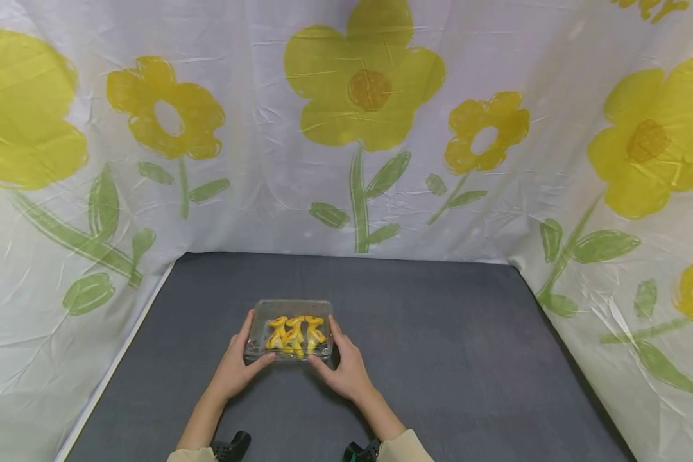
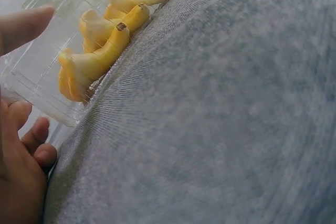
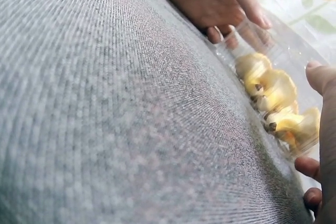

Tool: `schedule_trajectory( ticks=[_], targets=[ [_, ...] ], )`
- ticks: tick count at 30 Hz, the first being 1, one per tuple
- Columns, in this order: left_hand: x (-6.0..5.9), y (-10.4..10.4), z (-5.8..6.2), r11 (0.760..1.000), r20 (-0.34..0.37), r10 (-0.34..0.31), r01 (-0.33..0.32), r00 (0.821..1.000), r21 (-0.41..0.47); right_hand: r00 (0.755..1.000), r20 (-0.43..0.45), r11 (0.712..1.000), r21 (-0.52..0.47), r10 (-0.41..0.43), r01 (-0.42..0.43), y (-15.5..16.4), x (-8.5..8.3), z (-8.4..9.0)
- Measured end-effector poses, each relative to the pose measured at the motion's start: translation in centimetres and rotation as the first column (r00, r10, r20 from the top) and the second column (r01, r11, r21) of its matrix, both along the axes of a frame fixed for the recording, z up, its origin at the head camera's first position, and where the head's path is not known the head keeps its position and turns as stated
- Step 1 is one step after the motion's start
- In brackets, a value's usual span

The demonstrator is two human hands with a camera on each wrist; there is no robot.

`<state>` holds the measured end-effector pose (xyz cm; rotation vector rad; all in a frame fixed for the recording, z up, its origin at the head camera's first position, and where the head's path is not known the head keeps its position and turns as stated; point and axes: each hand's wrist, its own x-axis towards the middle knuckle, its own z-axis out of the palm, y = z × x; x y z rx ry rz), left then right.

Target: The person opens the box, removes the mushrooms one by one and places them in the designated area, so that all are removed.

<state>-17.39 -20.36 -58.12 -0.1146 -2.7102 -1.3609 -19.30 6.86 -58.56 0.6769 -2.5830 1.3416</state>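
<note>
One clear box sits gripped between opposing fingers.

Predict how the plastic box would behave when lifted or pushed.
The box probably feels light, looking thin and see-through. Being wide and low, it would likely slide rather than tip. The yellow pieces inside may shift, as space shows around them.

A dark grey, fabric-covered surface fills the head view's lower middle; on it, just left of lower centre, lies a clear, rectangular plastic box.
</note>
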Motion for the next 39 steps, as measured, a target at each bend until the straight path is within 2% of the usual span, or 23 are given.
schedule_trajectory(
  ticks=[10, 22, 29, 39],
  targets=[
    [0.01, -0.12, -0.1, 0.996, -0.013, -0.051, 0.052, 0.999, 0.066, 0.999, -0.036, 0.999, 0.037, -0.014, 0.015, 0.01, -0.19, -0.24],
    [0.06, -0.31, 0.17, 0.987, -0.046, -0.125, 0.129, 0.991, 0.097, 1.0, 0.019, 1.0, 0.013, -0.001, 0.001, 0.18, -0.04, 0.11],
    [-0.05, -0.27, 0.24, 0.985, -0.03, -0.131, 0.133, 0.991, 0.113, 0.999, 0.038, 1.0, 0.014, -0.008, 0.007, 0.19, 0.0, 0.21],
    [0.03, -0.36, 0.11, 0.986, -0.045, -0.136, 0.139, 0.99, 0.095, 0.999, 0.033, 1.0, 0.02, -0.01, 0.01, 0.22, -0.05, 0.07]
  ],
)
